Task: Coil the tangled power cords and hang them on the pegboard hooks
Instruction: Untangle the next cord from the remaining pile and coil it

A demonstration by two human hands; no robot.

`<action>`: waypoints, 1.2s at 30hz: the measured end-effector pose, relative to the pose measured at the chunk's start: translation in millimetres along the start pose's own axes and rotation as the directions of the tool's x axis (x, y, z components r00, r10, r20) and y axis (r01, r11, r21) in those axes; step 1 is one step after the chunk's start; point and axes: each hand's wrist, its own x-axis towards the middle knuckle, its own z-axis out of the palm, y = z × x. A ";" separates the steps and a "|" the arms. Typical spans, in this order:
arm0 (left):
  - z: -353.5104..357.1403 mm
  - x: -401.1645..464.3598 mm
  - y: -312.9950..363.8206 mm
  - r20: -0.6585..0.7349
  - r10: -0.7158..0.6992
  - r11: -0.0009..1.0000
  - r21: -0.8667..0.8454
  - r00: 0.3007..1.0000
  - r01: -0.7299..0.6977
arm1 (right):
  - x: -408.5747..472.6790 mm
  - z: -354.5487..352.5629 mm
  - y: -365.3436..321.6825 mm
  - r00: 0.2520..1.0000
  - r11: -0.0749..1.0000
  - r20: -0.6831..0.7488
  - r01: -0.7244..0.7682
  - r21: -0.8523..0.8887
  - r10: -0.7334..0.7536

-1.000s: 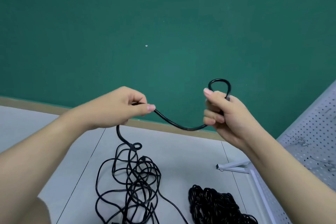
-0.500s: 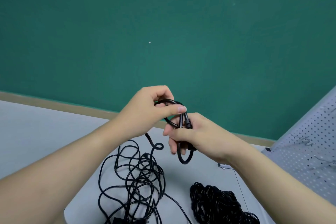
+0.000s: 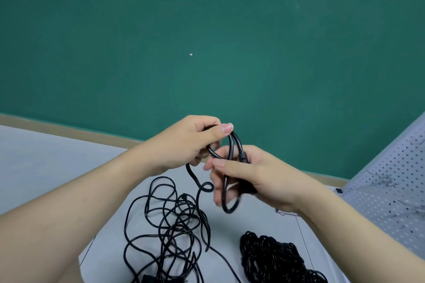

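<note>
A black power cord forms a small coil (image 3: 232, 145) held between both hands above the table. My right hand (image 3: 257, 174) grips the coil's loops, its fingers curled round them. My left hand (image 3: 195, 142) pinches the cord at the top of the coil between thumb and fingers. From the hands the cord drops to a loose tangle (image 3: 170, 225) on the table. The white pegboard (image 3: 391, 190) leans at the right, with thin wire hooks on it.
A second, tightly bunched black cord pile (image 3: 273, 257) lies on the grey table (image 3: 69, 167) at the lower right. A green wall rises behind the table. A white metal foot of the pegboard stand shows by my right wrist.
My hands have come together: the stretch of cord that hung between them a second ago is folded into another loop in my right hand. Since half a second ago they shifted slightly.
</note>
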 end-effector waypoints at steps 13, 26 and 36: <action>9.7 1.8 -0.4 -0.243 0.118 0.977 0.202 0.963 -0.068 | 6.5 8.2 5.6 1.000 0.993 -0.016 0.010 0.115 -0.009; 10.0 6.7 -5.3 -0.302 0.122 0.992 0.047 0.945 -0.113 | 7.0 0.5 -0.2 0.993 0.855 0.028 0.085 0.512 -0.115; 36.7 4.5 -17.1 -0.067 -0.120 0.992 -0.053 0.991 0.116 | 20.8 -21.0 23.4 0.870 0.913 -0.485 0.269 0.306 -0.094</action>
